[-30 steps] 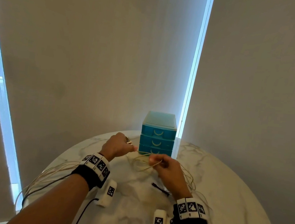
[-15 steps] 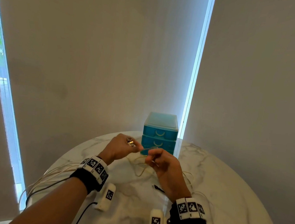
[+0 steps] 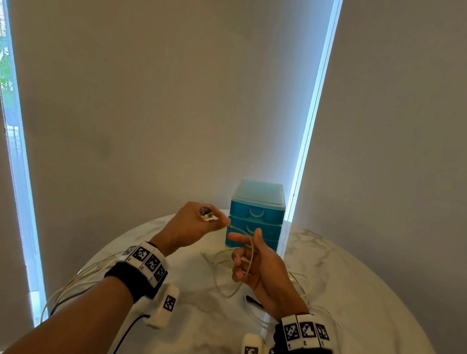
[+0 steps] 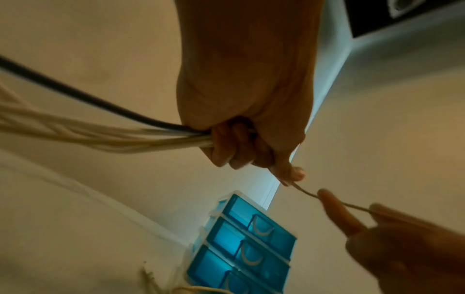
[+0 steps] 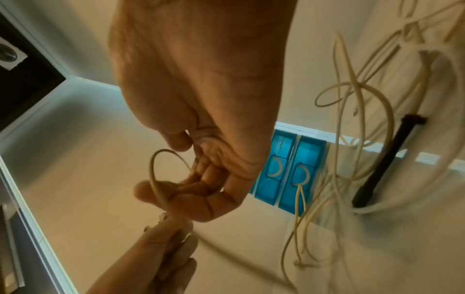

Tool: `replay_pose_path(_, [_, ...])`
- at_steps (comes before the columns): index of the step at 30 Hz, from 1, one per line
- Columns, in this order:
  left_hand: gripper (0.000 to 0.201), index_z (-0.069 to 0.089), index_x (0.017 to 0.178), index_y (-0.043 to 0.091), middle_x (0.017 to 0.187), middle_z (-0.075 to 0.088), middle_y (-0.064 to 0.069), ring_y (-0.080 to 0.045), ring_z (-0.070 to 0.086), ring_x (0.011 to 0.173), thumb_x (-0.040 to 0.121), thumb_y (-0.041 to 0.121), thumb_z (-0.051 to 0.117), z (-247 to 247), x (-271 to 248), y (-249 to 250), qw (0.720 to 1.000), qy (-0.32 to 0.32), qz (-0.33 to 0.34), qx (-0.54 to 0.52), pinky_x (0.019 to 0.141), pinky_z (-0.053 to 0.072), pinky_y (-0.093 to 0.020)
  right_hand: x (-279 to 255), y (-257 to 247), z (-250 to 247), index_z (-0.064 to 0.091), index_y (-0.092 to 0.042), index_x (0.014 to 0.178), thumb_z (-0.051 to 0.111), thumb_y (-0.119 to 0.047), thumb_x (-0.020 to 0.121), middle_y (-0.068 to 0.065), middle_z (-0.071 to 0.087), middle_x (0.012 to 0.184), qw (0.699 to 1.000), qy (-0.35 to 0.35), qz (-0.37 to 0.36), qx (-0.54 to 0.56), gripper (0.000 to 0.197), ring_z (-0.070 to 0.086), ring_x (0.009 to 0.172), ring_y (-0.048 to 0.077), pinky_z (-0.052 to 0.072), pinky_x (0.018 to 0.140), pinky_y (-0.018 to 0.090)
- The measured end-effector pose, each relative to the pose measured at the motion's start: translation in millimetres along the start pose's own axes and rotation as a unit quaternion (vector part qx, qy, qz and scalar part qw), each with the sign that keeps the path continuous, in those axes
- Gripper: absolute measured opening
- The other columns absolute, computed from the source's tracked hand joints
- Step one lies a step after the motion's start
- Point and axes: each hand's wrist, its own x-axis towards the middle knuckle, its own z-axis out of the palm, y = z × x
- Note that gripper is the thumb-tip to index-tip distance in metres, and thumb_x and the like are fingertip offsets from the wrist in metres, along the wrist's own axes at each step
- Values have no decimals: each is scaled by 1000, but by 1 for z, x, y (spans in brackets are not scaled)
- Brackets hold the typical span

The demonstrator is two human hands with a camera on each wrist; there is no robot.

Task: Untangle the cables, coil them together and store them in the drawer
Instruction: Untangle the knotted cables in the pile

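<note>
My left hand [image 3: 216,218] is raised in front of the teal drawer unit [image 3: 255,214]. It grips a bundle of white cables [image 4: 100,137] and one black cable [image 4: 75,95], with the plug ends [image 3: 207,214] sticking out above the knuckles. A thin white cable [image 3: 238,229] runs taut from its thumb and finger to my right hand [image 3: 242,253]. The right hand's lower fingers curl round that cable, which loops [image 5: 161,169] over the straight index finger. All three drawers [image 4: 241,244] are closed.
Loose white cable loops [image 3: 300,286] and a black plug [image 3: 253,300] lie on the round marble table [image 3: 370,323] under and right of my right hand. The held bundle trails off the table's left edge [image 3: 74,284]. Blinds stand right behind the drawer unit.
Both hands have risen from just above the table to the height of the drawers. The right hand has turned palm-up, and the thin cable now stretches between the hands.
</note>
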Motion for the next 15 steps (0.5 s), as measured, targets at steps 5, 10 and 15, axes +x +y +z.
replay_pose_path(5, [12, 84, 98, 22, 96, 82, 11, -3, 75, 90, 92, 32, 84, 8, -6, -1, 997, -68, 26, 16, 86, 57, -23, 0, 4, -8, 62, 6, 128, 43, -39, 115, 3, 53, 68, 999, 24, 29, -8, 51, 44, 49, 12, 43, 49, 26])
replay_pose_path(10, [58, 78, 107, 30, 72, 62, 11, -6, 49, 54, 80, 81, 70, 15, -8, 15, 988, 37, -109, -107, 53, 38, -22, 4, 9, -7, 62, -1, 121, 41, -31, 116, -1, 47, 67, 1000, 23, 4, 16, 37, 32, 48, 9, 29, 40, 21])
replay_pose_path(15, [92, 70, 110, 13, 68, 46, 6, -9, 29, 54, 76, 97, 55, 18, -4, 26, 941, 23, -178, -288, 48, 18, -25, 5, 16, 11, 64, -7, 119, 42, -34, 115, -2, 43, 68, 999, 9, -27, 36, 36, 30, 52, 9, 27, 44, 21])
